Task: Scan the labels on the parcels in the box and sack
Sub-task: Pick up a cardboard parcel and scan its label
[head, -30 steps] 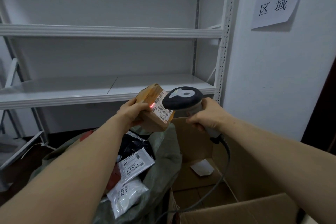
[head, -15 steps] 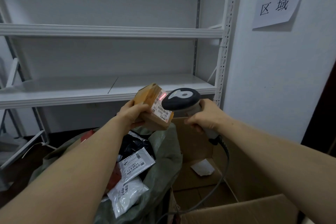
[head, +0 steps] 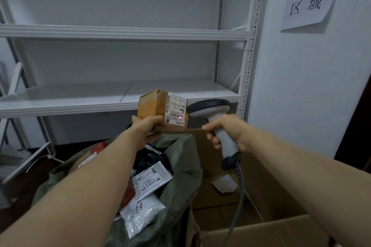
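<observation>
The left hand (head: 147, 129) grips a small cardboard parcel (head: 153, 106) from below, holding it above the green sack (head: 181, 158) with its label (head: 176, 108) turned toward the barcode scanner (head: 210, 107). The right hand (head: 227, 132) wraps the scanner's handle just beside the parcel; a red dot (head: 180, 118) glows on the label. More labelled parcels (head: 150, 180) lie in the sack, beside an open cardboard box (head: 267, 192).
</observation>
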{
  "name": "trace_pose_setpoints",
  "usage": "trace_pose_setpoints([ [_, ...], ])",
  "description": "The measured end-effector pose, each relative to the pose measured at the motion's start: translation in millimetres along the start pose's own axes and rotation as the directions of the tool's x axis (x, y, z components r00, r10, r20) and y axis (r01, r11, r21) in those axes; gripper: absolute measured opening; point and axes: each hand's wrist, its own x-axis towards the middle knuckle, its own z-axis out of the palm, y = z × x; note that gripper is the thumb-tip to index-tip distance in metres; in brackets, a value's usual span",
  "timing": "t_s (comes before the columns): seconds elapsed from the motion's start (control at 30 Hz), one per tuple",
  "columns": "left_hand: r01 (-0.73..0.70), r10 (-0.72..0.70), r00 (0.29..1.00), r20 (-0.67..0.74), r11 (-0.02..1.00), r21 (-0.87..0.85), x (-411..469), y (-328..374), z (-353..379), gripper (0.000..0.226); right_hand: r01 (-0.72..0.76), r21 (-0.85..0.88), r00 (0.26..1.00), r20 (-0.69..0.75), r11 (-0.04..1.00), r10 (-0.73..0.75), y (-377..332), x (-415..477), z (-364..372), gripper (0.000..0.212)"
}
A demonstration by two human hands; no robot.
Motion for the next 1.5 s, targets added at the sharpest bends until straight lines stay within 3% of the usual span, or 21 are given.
trace_pose_setpoints([
  [0.67,0.048,-0.048,0.999,-0.026,0.999,-0.003,8.9,-6.3,-9.3,0.081,-0.044,0.065,0.998,0.044,0.997,0.041,0.2,10.0,8.6,0.013],
  [0.73,0.056,-0.053,0.997,-0.062,0.998,0.042,11.8,-8.2,-13.3,0.091,-0.039,0.068,0.998,0.05,0.997,0.035,3.0,13.3,12.7,0.013],
  [0.8,0.095,-0.054,0.983,-0.176,0.969,0.229,17.3,-11.9,-21.5,0.113,-0.025,0.06,0.999,0.047,0.998,0.022,8.6,20.1,18.3,0.013],
  [0.87,0.143,0.005,0.958,-0.287,0.858,0.493,19.1,-17.4,-29.2,0.121,-0.031,0.061,0.999,0.021,0.998,0.03,17.1,30.2,22.4,0.013],
  [0.97,0.181,0.085,0.94,-0.332,0.699,0.692,24.2,-31.1,-33.4,0.113,-0.079,0.096,0.997,-0.007,0.992,0.08,36.8,49.4,24.1,0.015],
  [1.03,0.184,0.097,0.953,-0.286,0.566,0.804,29.7,-47.3,-33.0,0.102,-0.091,0.117,0.994,-0.05,0.989,0.098,50.7,60.8,21.6,0.016],
  [1.13,0.143,-0.018,0.99,-0.143,0.231,0.962,38.3,-82.0,-31.3,0.092,-0.138,0.155,0.985,-0.084,0.978,0.152,69.7,74.5,16.1,0.015],
  [1.2,0.07,-0.036,0.997,-0.066,0.103,0.992,45.1,-98.9,-28.7,0.09,-0.167,0.193,0.976,-0.105,0.967,0.189,79.6,79.1,9.5,0.014],
  [1.3,0.066,0.017,0.998,-0.067,0.054,0.996,58.2,-100.3,-16.7,0.084,-0.19,0.272,0.955,-0.169,0.943,0.242,97.2,84.5,-10.0,0.012],
  [1.4,0.061,0.087,0.995,-0.048,-0.148,0.987,69.9,-92.0,11.6,0.069,-0.229,0.368,0.915,-0.234,0.901,0.328,118.6,91.1,-38.1,0.01],
  [1.5,-0.098,0.193,0.971,0.137,-0.201,0.975,78.4,-97.6,63.8,0.05,-0.286,0.435,0.868,-0.26,0.854,0.423,144.9,99.9,-68.3,0.008],
])
